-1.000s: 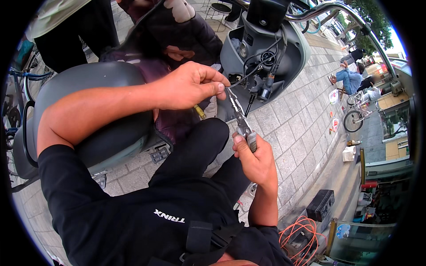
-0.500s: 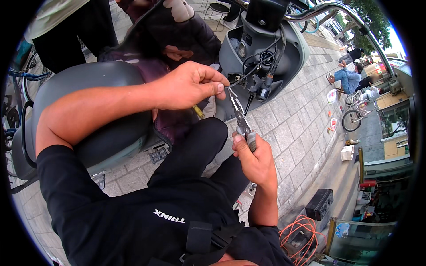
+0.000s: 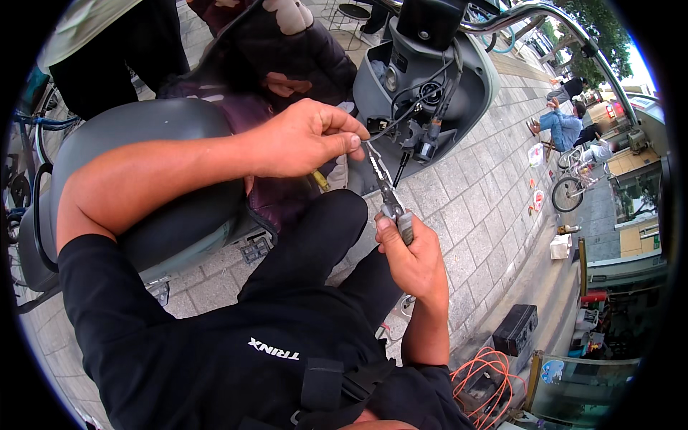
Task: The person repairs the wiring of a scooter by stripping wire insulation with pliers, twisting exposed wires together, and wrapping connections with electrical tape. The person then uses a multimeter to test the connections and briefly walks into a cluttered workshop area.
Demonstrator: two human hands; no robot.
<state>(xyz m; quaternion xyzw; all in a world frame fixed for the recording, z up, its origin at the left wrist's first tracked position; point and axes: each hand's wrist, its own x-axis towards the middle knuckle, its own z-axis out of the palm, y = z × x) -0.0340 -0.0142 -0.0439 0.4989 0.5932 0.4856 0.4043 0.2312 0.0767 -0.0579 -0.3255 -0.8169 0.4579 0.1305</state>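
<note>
My left hand (image 3: 304, 137) reaches across and pinches a thin black wire (image 3: 408, 111) between thumb and fingertips. The wire runs up into the open front panel of a grey scooter (image 3: 430, 79). My right hand (image 3: 412, 254) grips the handles of needle-nose pliers (image 3: 383, 183). Their jaws point up and meet the wire right at my left fingertips. A yellow connector (image 3: 319, 179) hangs just below my left hand.
The scooter's dark seat (image 3: 150, 179) lies under my left forearm. A person in dark clothes stands behind it. An orange cable coil (image 3: 487, 373) and a black box (image 3: 516, 330) sit on the paving at right. People and a bicycle (image 3: 573, 190) are far right.
</note>
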